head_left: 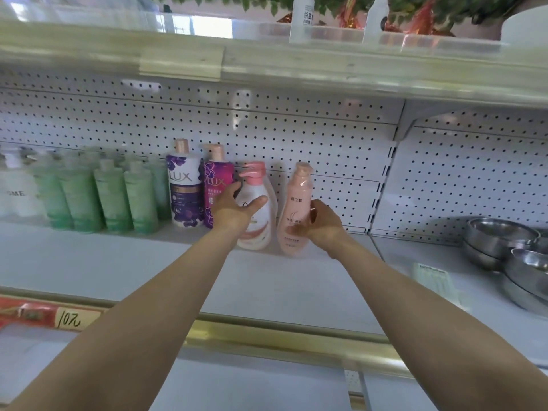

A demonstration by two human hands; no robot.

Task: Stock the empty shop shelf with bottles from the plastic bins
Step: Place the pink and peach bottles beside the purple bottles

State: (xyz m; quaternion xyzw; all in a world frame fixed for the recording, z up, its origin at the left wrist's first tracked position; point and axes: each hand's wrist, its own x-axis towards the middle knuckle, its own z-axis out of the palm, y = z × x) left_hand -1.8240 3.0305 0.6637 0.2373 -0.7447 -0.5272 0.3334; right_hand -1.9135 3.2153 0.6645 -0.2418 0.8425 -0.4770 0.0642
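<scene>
2 hands reach to the back of the shelf. The right hand grips a tall peach-pink plastic bottle (fingers curled round its right side, thumb across its lower front), and the bottle's base is on the white metal shelf. The left hand lies spread and relaxed against the front of a white plastic bottle with a pink pump, which stands just beside the peach-pink one. Left of it stand 2 purple LUX bottles, then a row of pale green bottles. White pegboard backs them all. Stacked steel bowls sit well apart to the right.
</scene>
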